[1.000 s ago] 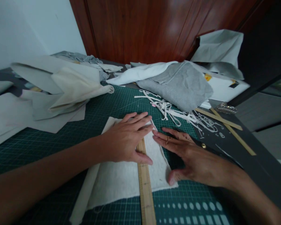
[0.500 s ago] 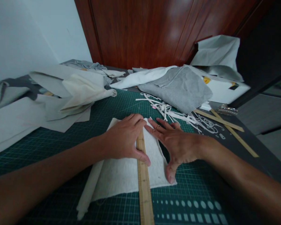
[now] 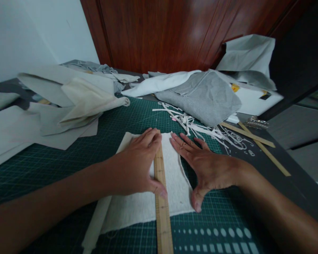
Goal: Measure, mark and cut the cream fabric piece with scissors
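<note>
A piece of off-white cloth (image 3: 175,173) lies flat on the green cutting mat (image 3: 116,130), its left side rolled into a tube (image 3: 98,218). Lengthwise over the cloth runs a wooden ruler (image 3: 163,215). My left hand (image 3: 137,162) rests on cloth and ruler, its fingers at the ruler's far end and its thumb spread out on the ruler nearer me. My right hand (image 3: 201,167) is open along the cloth's right edge, fingertips at the far corner, thumb by the near right corner. A strip of bare cloth shows between ruler and right hand.
Thin white cloth strips (image 3: 190,123) lie tangled behind my right hand. Folded grey cloth (image 3: 201,97) sits at the back, with two crossed wooden slats (image 3: 265,155) to the right. Pale sheets (image 3: 53,116) are heaped at the left. A reddish wooden panel (image 3: 153,35) stands behind.
My right hand has shifted slightly right, apart from my left fingertips. My left thumb has slid a little toward me along the ruler. The view has shifted slightly.
</note>
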`<state>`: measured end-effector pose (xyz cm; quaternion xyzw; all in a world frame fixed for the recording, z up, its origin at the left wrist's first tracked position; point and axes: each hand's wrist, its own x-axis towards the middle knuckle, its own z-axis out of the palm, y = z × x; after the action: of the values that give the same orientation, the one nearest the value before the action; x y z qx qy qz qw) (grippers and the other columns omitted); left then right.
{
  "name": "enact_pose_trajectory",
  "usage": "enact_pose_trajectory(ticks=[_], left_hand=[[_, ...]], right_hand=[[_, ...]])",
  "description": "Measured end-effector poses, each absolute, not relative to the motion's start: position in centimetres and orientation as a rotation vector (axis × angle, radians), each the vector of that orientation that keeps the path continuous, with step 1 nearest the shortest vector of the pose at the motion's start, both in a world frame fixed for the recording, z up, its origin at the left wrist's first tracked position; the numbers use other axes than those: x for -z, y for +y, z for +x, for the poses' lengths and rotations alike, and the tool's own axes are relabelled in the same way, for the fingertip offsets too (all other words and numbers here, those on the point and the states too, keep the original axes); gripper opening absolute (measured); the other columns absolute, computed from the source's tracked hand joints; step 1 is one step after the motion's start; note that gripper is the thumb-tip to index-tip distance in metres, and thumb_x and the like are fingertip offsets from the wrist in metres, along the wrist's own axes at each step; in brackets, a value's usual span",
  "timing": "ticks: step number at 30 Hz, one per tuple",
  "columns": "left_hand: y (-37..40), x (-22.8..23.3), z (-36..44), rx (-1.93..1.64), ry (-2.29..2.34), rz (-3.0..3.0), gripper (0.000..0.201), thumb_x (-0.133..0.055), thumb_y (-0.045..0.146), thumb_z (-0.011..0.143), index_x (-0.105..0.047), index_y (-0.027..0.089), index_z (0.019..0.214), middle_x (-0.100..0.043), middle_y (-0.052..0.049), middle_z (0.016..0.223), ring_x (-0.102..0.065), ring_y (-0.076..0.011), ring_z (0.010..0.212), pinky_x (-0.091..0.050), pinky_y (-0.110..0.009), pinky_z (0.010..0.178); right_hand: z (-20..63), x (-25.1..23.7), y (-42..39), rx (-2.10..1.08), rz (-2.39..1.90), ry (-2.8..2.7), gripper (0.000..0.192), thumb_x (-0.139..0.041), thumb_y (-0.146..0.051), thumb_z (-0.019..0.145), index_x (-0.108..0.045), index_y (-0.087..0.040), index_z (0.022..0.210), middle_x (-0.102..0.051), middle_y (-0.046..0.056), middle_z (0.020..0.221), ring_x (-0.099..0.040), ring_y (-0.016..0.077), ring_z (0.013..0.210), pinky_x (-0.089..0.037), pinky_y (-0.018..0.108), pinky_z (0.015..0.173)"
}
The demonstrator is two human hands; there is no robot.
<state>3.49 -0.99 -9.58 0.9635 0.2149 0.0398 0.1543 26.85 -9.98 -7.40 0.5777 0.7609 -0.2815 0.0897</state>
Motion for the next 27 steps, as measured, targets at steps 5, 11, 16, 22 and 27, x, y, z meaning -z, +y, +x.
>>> enact_pose_trajectory(ticks=[5, 11, 16, 22, 27], left_hand=[[-2.1, 9.3, 3.8, -0.034, 0.644, 2.743, 0.143, -0.073, 0.085, 0.064, -0.024, -0.008, 0.160, -0.012, -0.033, 0.171, -0.013, -0.0413, 0.162, -0.021, -0.051, 0.130], [-2.6, 9.1, 5.4, 0.050, 0.533, 2.722, 0.141, -0.077, 0.075, 0.068, -0.011, -0.007, 0.162, 0.000, -0.032, 0.171, -0.002, -0.0364, 0.163, -0.017, -0.049, 0.131], [-2.7, 8.9, 6.5, 0.005, 0.551, 2.724, 0.136, -0.082, 0.070, 0.064, -0.022, -0.006, 0.160, -0.008, -0.034, 0.170, -0.009, -0.0374, 0.163, -0.021, -0.048, 0.130], [-1.8, 9.2, 6.5, -0.172, 0.567, 2.686, 0.131, -0.079, 0.077, 0.061, -0.036, -0.001, 0.157, -0.026, -0.030, 0.169, -0.029, -0.0401, 0.158, -0.030, -0.049, 0.126], [-1.2, 9.7, 6.7, -0.206, 0.550, 2.671, 0.131, -0.077, 0.080, 0.062, -0.035, 0.001, 0.157, -0.027, -0.031, 0.168, -0.028, -0.0437, 0.157, -0.031, -0.055, 0.125]], right_hand=[[26.6, 7.3, -9.9, 0.842, 1.743, 2.291, 0.171, -0.095, -0.066, 0.048, 0.017, -0.017, 0.167, 0.017, 0.016, 0.176, 0.021, 0.0444, 0.159, 0.022, 0.070, 0.119], [27.0, 7.7, -9.8, 0.876, 1.743, 2.312, 0.174, -0.096, -0.066, 0.045, 0.019, -0.014, 0.165, 0.015, 0.021, 0.175, 0.018, 0.0468, 0.159, 0.022, 0.072, 0.118], [27.0, 7.6, -9.9, 0.901, 1.754, 2.322, 0.172, -0.095, -0.067, 0.045, 0.014, -0.013, 0.167, 0.013, 0.019, 0.175, 0.016, 0.0464, 0.160, 0.022, 0.072, 0.118], [27.0, 7.4, -10.4, 0.882, 1.804, 2.369, 0.166, -0.095, -0.064, 0.050, 0.008, -0.012, 0.168, 0.008, 0.022, 0.175, 0.011, 0.0455, 0.161, 0.018, 0.073, 0.120], [27.2, 7.7, -10.9, 0.838, 1.839, 2.370, 0.165, -0.094, -0.067, 0.050, 0.008, -0.012, 0.168, 0.005, 0.022, 0.176, 0.010, 0.0473, 0.160, 0.017, 0.075, 0.119]])
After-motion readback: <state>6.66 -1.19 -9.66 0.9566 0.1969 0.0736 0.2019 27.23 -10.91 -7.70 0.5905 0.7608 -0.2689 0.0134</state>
